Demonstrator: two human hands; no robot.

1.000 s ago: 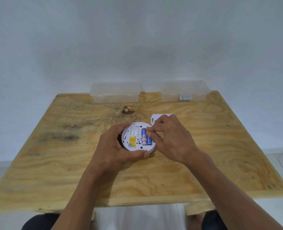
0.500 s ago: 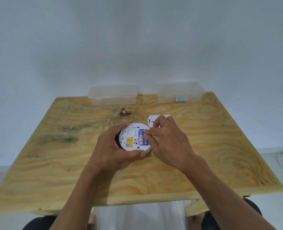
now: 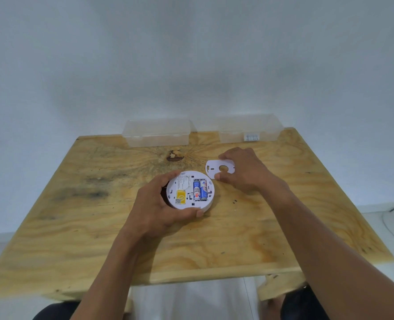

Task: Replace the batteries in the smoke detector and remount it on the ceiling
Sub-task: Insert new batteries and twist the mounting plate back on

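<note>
item 1, smoke detector [image 3: 190, 190]: it lay back-side up on the wooden table [image 3: 80, 222], near the middle, so that i had its open battery bay facing me. two batteries [image 3: 200, 190] sat side by side in the bay, blue and white, apparently seated; i judged the swap itself done or close to it.

item 2, left hand [image 3: 155, 210]: it was curled round the detector's left rim, thumb along the near edge and fingers over the far edge, closed on the housing. i read this as bracing, to stop the light round body sliding while the other hand worked.

item 3, right hand [image 3: 245, 173]: it rested on the mounting plate [image 3: 219, 168], fingers bent over its far and right edges and thumb at the near edge, clamped on it or about to be; i could not tell whether the plate had left the wood.

item 4, mounting plate: flat, white, with a round hole, it lay just beside the detector on its far right, kept within reach for refitting, in my judgement the step in hand.

item 5, two clear plastic boxes [image 3: 156, 133], lids shut, stood at the table's far edge, well apart from the work.
</note>
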